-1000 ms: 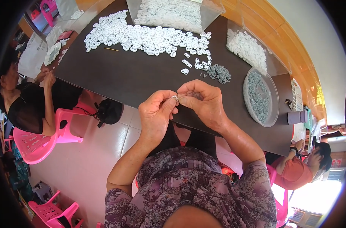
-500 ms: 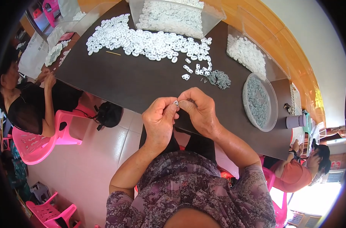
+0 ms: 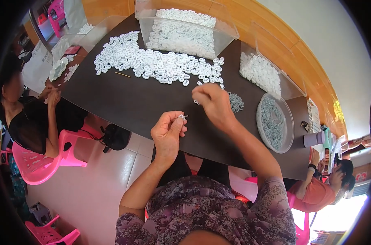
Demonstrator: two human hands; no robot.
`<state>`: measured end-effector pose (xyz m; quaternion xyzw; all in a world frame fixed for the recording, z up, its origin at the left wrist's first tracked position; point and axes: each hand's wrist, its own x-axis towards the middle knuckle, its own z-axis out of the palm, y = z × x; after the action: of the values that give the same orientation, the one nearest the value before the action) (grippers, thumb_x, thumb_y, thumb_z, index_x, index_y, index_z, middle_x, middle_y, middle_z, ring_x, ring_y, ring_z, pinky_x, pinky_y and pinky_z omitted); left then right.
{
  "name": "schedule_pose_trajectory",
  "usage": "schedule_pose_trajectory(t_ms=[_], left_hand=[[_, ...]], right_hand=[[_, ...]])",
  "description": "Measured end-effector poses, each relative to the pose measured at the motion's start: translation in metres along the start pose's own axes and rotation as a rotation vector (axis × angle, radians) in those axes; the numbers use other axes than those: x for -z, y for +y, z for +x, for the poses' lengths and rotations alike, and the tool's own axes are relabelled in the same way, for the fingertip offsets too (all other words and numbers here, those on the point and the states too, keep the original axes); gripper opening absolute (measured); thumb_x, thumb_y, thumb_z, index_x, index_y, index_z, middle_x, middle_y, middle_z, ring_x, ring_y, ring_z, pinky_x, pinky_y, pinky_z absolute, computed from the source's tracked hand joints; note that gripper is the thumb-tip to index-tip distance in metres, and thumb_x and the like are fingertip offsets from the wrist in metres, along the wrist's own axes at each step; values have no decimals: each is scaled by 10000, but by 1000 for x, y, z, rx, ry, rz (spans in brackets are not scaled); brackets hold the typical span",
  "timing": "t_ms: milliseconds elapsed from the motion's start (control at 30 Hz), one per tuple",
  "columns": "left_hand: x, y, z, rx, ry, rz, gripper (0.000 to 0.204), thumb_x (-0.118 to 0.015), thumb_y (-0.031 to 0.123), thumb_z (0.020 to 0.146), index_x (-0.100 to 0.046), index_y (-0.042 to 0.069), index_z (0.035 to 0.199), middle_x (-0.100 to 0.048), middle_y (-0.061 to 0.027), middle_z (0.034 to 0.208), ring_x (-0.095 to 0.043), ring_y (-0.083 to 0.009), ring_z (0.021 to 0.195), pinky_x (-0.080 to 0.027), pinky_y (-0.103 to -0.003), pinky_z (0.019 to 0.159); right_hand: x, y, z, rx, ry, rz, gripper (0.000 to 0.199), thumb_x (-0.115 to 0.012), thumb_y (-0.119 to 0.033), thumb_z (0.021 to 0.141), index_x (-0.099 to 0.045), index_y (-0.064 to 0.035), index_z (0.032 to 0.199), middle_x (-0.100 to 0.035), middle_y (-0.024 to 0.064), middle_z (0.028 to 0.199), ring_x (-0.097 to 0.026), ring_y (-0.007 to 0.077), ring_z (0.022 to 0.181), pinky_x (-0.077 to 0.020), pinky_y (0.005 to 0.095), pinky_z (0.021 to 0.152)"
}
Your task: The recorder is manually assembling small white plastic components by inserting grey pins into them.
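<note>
My left hand (image 3: 168, 132) is closed in a pinch near the table's front edge. Between its thumb and forefinger sits a small white plastic piece (image 3: 181, 116) with a thin grey pin sticking out to the right. Farther forward, my right hand (image 3: 213, 104) is over the table with its fingers bent down; their tips are blurred and partly hidden. A loose white piece with holes (image 3: 197, 102) shows at those fingertips; I cannot tell whether they grip it. Just right of this hand lies a small heap of grey pins (image 3: 235, 102), partly covered by it.
White two-holed pieces (image 3: 161, 65) spread across the far table, before a clear bin of white parts (image 3: 183, 38). At right are another clear bin (image 3: 261, 71), a round tub of grey pins (image 3: 273, 122) and a lidded cup (image 3: 313, 139). A thin yellow stick (image 3: 122, 74) lies left. Two people sit nearby.
My hands have parted. The right hand has moved forward and right to the loose white pieces, while the left keeps its pinch on the small piece. The whole view has shifted slightly.
</note>
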<state>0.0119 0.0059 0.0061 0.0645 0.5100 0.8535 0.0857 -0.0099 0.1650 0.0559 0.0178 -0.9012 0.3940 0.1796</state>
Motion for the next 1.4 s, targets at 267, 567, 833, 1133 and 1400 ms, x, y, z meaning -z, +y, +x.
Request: schedule_pose_trajectory(t_ms=[267,567,833,1133,1400], left_hand=[[1,-4,-2,-32,8,-36,113,-564,40,900,-596,-18,990,-603,-35,828,-536,-58,664,-445,-177,571],[3,-2,-4,-46,11,-18,146,-578,66,897,-592,-33,1003,-620,-65,848,-557,-81,671,-466,-200,595],[5,7,-7,23,15,-90,151,-566,32,894,-597,-37,1025,-621,-80,833,-557,-89,639,-459,-200,554],[-7,18,-27,-39,6,-61,189,-592,57,882,-604,-46,1039,-634,-102,821,-585,-122,625,-481,-235,531],[-8,19,-33,-73,35,-29,212,-588,45,882,-602,-40,1076,-635,-108,828,-589,-122,626,-482,-230,517]], right_hand=[[-39,30,45,129,94,-616,246,-664,-250,754,-629,-16,689,-578,177,714,-553,344,735,-441,448,652],[-27,19,35,32,23,-207,124,-673,-81,716,-598,2,769,-618,102,673,-586,218,629,-448,319,589],[14,-8,-20,-391,-271,658,133,-657,-77,806,-656,-15,923,-644,18,786,-560,61,695,-422,195,610],[18,-15,-43,-488,-288,806,168,-622,-83,839,-616,1,985,-648,57,810,-577,82,709,-438,202,617],[12,-21,-52,-416,-254,779,174,-624,-58,834,-630,16,992,-654,66,808,-574,80,685,-437,200,610]])
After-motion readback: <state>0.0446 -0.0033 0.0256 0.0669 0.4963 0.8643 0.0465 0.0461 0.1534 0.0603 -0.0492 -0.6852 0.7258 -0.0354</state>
